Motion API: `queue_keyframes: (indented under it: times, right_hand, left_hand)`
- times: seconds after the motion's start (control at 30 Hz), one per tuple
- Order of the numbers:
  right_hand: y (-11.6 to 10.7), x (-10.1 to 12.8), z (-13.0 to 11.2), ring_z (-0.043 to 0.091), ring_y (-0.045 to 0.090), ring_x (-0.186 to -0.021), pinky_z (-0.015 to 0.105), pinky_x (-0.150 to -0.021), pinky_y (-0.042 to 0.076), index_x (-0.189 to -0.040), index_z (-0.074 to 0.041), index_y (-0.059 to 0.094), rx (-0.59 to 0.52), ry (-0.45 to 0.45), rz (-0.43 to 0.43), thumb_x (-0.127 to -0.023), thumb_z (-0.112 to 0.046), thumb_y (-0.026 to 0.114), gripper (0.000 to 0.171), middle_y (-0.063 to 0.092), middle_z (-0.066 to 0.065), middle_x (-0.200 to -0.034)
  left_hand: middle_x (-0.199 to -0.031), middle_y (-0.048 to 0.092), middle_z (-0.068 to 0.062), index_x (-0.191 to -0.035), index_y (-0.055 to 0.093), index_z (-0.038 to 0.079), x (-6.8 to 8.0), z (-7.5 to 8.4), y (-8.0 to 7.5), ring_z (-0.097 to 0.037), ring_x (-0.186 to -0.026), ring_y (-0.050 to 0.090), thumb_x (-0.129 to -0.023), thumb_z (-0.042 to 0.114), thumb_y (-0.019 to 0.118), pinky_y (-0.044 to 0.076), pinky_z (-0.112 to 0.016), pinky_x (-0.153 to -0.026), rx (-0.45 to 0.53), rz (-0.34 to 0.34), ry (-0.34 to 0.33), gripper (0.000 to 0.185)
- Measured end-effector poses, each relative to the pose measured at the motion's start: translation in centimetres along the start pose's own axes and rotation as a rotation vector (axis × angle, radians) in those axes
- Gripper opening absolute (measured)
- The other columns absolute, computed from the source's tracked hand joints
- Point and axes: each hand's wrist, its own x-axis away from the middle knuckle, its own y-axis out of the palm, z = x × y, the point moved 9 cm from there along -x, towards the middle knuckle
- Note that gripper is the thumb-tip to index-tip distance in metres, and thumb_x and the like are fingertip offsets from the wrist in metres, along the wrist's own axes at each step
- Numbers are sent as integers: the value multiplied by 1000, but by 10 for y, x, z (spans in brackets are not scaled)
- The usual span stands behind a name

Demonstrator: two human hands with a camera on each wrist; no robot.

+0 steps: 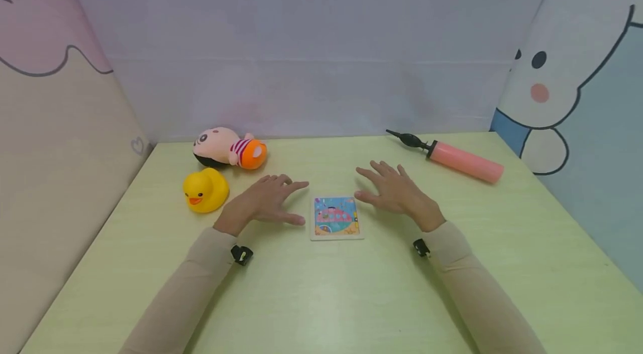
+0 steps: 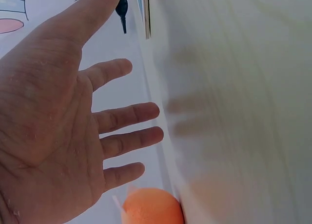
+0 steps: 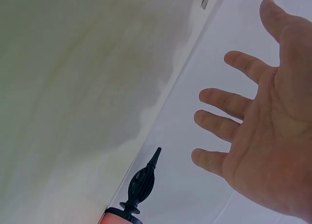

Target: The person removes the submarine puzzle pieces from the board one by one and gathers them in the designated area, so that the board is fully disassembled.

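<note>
A small flat square board with a colourful sea picture [image 1: 335, 218] and a white border lies on the table between the two hands. My left hand [image 1: 268, 197] hovers at its left side, fingers spread and holding nothing. On the other side, my right hand [image 1: 389, 189] is held above the table near the board's upper right corner, its fingers also spread. Neither hand touches the board. Both palms show bare, the left palm [image 2: 53, 121] in the left wrist view and the right palm [image 3: 273, 131] in the right wrist view.
A yellow rubber duck [image 1: 206, 191] stands left of the left hand. Behind it lies a plush doll [image 1: 226, 147] with an orange bottom. At the back right rests a pink hand pump [image 1: 464, 161] with a black nozzle. A pale curtain [image 1: 321, 52] closes off the table's far edge.
</note>
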Motion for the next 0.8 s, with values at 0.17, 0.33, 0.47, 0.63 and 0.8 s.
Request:
queue_keyframes:
  times: [0.17,0.33,0.47,0.63,0.8]
  right_hand:
    - [4,-6,-14,42,28,-146,69,-113,13,-152,-19,44,37,-54,-16,-98,-54,53,65,35,22,-157]
    - [3,-11,-30,39,48,-131,60,-109,33,-147,-18,53,84,-119,-16,-99,-46,57,56,53,21,-142]
    - [3,-18,-42,31,61,-104,49,-90,50,-137,-16,63,103,-170,9,-98,-38,65,45,63,15,-119]
    - [6,-26,-54,23,58,-88,40,-77,51,-129,-17,69,119,-202,-10,-95,-32,70,37,64,11,-107]
    - [9,-30,-65,21,59,-89,37,-77,51,-126,-18,70,118,-235,-58,-94,-27,72,33,64,9,-105]
  left_hand:
    - [-140,49,-16,-156,37,25,-4,2,5,-35,-123,49,-82,73,63,38,-53,-106,-20,-21,-13,93]
    - [-136,50,-15,-155,39,24,-9,7,6,-32,-118,51,-82,72,64,43,-49,-100,-44,-35,-20,91]
    - [-136,51,-13,-154,40,26,-14,11,7,-30,-116,51,-81,73,64,44,-48,-98,-68,-44,-18,90]
    - [-129,52,-11,-153,43,26,-17,18,7,-27,-109,52,-80,75,64,44,-43,-92,-85,-39,-6,90]
    - [-127,52,-11,-152,44,26,-18,22,8,-26,-105,52,-79,76,63,44,-41,-88,-100,-38,8,90]
